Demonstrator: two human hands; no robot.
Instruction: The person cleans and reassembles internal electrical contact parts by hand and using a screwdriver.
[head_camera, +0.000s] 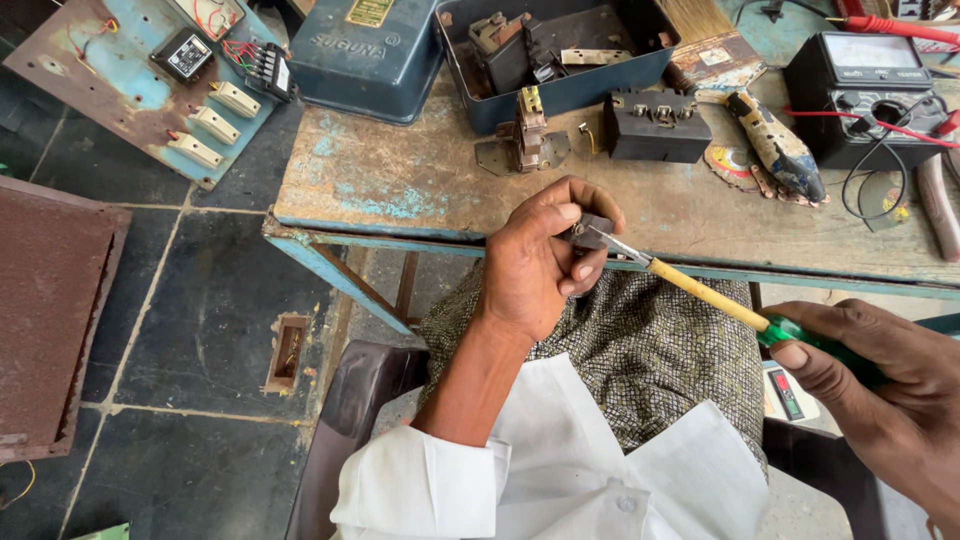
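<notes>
My left hand (545, 260) is closed around a small dark metal part (588, 231), held just in front of the table edge above my lap. My right hand (885, 385) grips the green handle of a screwdriver (700, 290) with a yellow shaft. The screwdriver's metal tip rests against the small part between my left thumb and fingers.
The worn wooden table (400, 185) carries an open blue metal toolbox (560, 90) with parts, a black terminal block (655, 125), a small metal relay piece (525, 135), a multimeter (870, 80) with red leads and a glue gun (780, 150). A switch board (150, 80) lies on the floor at left.
</notes>
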